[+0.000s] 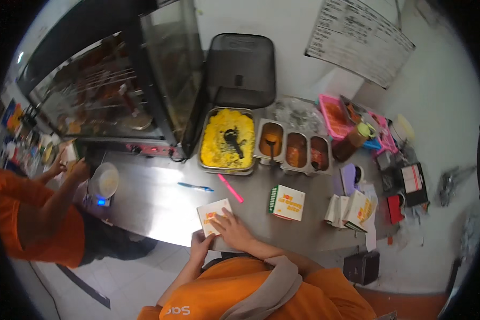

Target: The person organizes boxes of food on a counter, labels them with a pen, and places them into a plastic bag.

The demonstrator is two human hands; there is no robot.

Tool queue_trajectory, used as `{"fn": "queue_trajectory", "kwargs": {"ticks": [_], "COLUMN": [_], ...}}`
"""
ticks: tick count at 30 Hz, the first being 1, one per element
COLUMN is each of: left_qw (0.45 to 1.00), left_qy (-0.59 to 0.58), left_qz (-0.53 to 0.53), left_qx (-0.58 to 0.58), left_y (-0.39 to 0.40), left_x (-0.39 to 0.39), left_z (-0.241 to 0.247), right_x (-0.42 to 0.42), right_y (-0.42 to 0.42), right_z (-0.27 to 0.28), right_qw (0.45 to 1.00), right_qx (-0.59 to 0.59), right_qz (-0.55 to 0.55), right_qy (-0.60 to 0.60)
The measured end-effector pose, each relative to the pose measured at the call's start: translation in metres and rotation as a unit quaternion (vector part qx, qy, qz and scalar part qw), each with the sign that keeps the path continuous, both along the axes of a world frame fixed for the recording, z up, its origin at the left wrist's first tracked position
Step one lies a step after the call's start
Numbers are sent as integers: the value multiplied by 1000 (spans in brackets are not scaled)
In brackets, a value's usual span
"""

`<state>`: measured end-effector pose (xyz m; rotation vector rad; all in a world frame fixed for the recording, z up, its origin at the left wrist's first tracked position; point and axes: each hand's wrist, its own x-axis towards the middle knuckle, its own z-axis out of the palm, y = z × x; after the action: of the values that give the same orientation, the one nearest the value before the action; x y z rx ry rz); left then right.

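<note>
A white takeaway carton (203, 211) with printed writing on its lid lies at the front edge of the steel counter. My left hand (201, 245) grips its near left corner, thumb against the side. Flat over the lid is my right hand (235, 232), its fingers apart and covering part of the print. To the right stands a second closed carton (289, 203) with a green side. Just beyond the carton under my hands are a pink marker (230, 188) and a blue pen (196, 187).
Behind are a pan of yellow rice (227, 128) with a black spoon and several sauce pans (296, 150). A heated display cabinet (104, 96) stands left. Near it a co-worker (44, 216) holds a carton (70, 152) beside a bowl on a scale (102, 202). More cartons (358, 212) sit right.
</note>
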<state>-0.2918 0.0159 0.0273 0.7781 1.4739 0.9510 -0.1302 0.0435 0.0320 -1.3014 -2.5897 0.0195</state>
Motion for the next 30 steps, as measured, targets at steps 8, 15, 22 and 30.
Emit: {"fn": "queue_trajectory", "kwargs": {"ticks": [8,15,22,30], "left_qw": [704,821,900,997], "left_qy": [528,413,406,50], "left_qz": [-401,-376,-154,-21], "left_qx": [255,116,42,48], "left_y": [74,95,46,-33], "left_x": [0,29,40,96], "left_z": [54,37,28,16], "right_x": [24,136,382,520], "right_y": [1,-64,-162,-66], "right_z": [17,124,119,12], "right_qw": [974,915,580,602], "right_qx": [-118,-26,471,-147], "right_qz": [88,-58,-493,-428], "right_qy": [172,398,446,658]}}
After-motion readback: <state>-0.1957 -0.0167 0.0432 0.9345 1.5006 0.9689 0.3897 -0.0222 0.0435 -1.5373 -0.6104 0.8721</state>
